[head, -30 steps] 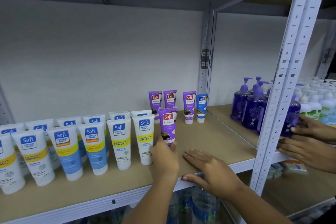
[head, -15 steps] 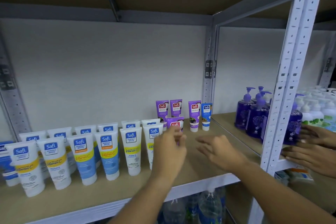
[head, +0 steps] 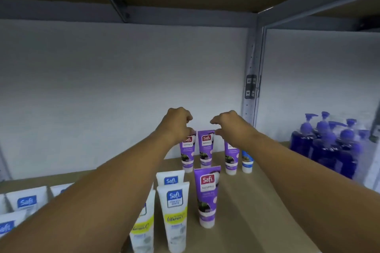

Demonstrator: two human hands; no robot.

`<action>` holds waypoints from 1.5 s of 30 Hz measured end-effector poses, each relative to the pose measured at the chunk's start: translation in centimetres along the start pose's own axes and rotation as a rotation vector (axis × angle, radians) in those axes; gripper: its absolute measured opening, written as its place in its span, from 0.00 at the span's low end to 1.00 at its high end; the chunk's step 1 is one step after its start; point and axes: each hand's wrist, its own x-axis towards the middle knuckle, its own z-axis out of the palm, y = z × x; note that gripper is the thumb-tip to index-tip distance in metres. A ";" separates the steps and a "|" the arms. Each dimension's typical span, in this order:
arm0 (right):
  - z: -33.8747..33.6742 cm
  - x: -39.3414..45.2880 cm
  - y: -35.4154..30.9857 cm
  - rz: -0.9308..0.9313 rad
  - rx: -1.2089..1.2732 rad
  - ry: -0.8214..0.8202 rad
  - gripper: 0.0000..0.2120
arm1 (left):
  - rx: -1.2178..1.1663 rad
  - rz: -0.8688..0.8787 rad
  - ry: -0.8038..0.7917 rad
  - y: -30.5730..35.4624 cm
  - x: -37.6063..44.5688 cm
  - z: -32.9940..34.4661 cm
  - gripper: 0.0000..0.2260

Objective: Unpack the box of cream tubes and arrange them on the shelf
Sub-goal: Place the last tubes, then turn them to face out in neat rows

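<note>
Three purple Safi tubes stand upright at the back of the shelf (head: pixel 257 207): a left one (head: pixel 186 151), a middle one (head: pixel 206 148) and a right one (head: pixel 231 157). My left hand (head: pixel 176 124) hovers over the left tube with curled fingers, its thumb at the tube's top edge; whether it grips is unclear. My right hand (head: pixel 231 126) has thumb and forefinger apart beside the middle tube's top corner, and its wrist covers the right tube's top. Another purple tube (head: pixel 206 195) stands alone nearer the front.
White Safi tubes (head: pixel 174 211) line the front left under my left forearm. A small blue tube (head: pixel 246 161) stands right of the purple row. Purple pump bottles (head: pixel 324 146) fill the neighbouring bay beyond the grey upright post (head: pixel 251 80). The shelf above hangs close overhead.
Both hands left the front purple tube standing and reached back to the rear purple row. The view moved in closer; the other person's hands on the right are out of sight.
</note>
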 end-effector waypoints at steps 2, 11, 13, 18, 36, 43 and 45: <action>1.2 2.0 0.2 -0.008 0.001 -0.018 0.23 | 0.046 0.001 -0.076 -0.9 1.7 0.4 0.24; 4.6 5.9 0.1 -0.095 -0.046 -0.085 0.14 | 0.131 0.020 -0.193 -3.6 4.9 2.9 0.15; 4.3 5.7 -0.1 -0.122 -0.049 -0.084 0.13 | 0.123 0.028 -0.175 -3.4 4.7 2.7 0.14; 1.8 4.4 -0.4 -0.159 -0.070 -0.042 0.10 | 0.075 0.035 -0.114 -2.1 3.7 0.4 0.13; -17.0 -10.0 -4.2 -0.121 -0.050 0.134 0.11 | -0.093 0.211 0.064 8.6 -8.5 -12.7 0.06; -15.2 -15.5 -4.8 -0.146 -0.049 0.029 0.07 | -0.121 0.201 -0.078 8.3 -13.4 -9.7 0.05; -13.6 -16.7 -4.8 -0.150 -0.021 -0.010 0.07 | -0.127 0.194 -0.105 7.5 -14.7 -7.8 0.05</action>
